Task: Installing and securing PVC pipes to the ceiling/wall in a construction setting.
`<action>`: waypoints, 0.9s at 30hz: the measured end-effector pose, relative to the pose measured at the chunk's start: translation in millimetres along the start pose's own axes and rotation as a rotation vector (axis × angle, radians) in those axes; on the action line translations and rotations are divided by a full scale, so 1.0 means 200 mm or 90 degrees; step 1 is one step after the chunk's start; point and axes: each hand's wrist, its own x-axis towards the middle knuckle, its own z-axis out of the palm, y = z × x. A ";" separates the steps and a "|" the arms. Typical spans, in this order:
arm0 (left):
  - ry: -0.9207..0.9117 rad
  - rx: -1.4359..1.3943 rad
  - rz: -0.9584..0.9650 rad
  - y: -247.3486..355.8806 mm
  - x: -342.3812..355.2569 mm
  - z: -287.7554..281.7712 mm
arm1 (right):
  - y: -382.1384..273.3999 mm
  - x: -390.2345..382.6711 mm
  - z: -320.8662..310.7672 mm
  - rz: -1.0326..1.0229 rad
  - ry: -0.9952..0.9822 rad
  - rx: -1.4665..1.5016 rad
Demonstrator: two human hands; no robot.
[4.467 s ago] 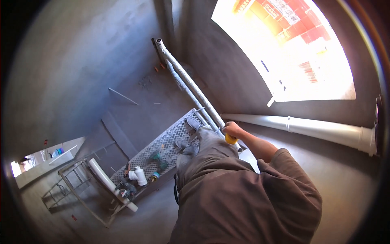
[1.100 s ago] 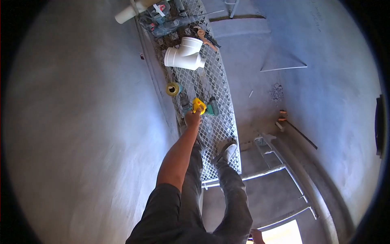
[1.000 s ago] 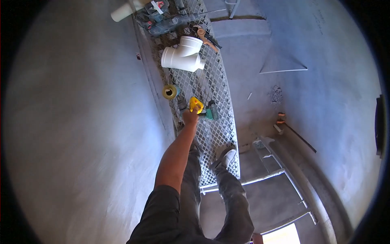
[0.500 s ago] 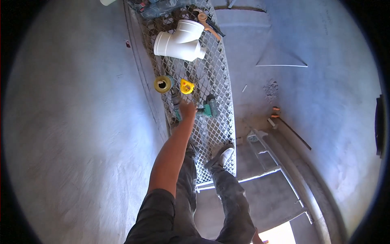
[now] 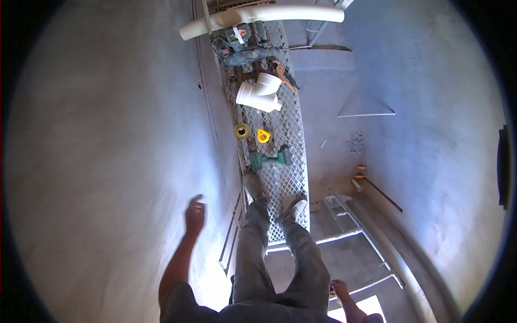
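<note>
My left hand point(image 5: 195, 214) hangs beside the left wall, away from the tools. Its fingers are loosely bent and slightly apart, with nothing visible in them. Low on the right, my right hand point(image 5: 339, 289) has its fingers curled; what they hold, if anything, is too small to make out. Beyond my shoes, a green and black cordless drill point(image 5: 268, 160) lies on the metal mesh platform point(image 5: 276, 185). A yellow tape measure point(image 5: 263, 135) and a roll of tape point(image 5: 242, 131) lie just past it. Farther off rests a white plastic pipe fitting point(image 5: 258, 97).
Near the platform's far end lie a hammer drill point(image 5: 250, 56) and an orange-handled tool point(image 5: 284, 76). A long white pipe point(image 5: 264, 16) crosses behind them. A ladder-like metal frame point(image 5: 371, 242) stands at the lower right. Grey walls rise on both sides.
My left hand has left the drill and drawn back toward the left wall. The view has shifted, bringing the long white pipe and my right hand into sight.
</note>
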 end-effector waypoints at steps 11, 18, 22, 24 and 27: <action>0.306 0.579 0.254 0.49 -0.24 -1.53 | -0.56 -0.27 0.20 -0.011 0.044 0.027; 0.302 0.688 0.234 0.50 -0.20 -1.54 | -0.67 -0.35 0.40 -0.073 0.057 0.020; 0.318 0.654 0.237 0.50 -0.20 -1.54 | -0.68 -0.38 0.47 -0.078 0.054 -0.015; 0.326 0.646 0.228 0.49 -0.20 -1.55 | -0.72 -0.40 0.51 -0.070 0.065 -0.048; 0.314 0.617 0.220 0.51 -0.21 -1.56 | -0.76 -0.36 0.53 -0.095 0.032 -0.014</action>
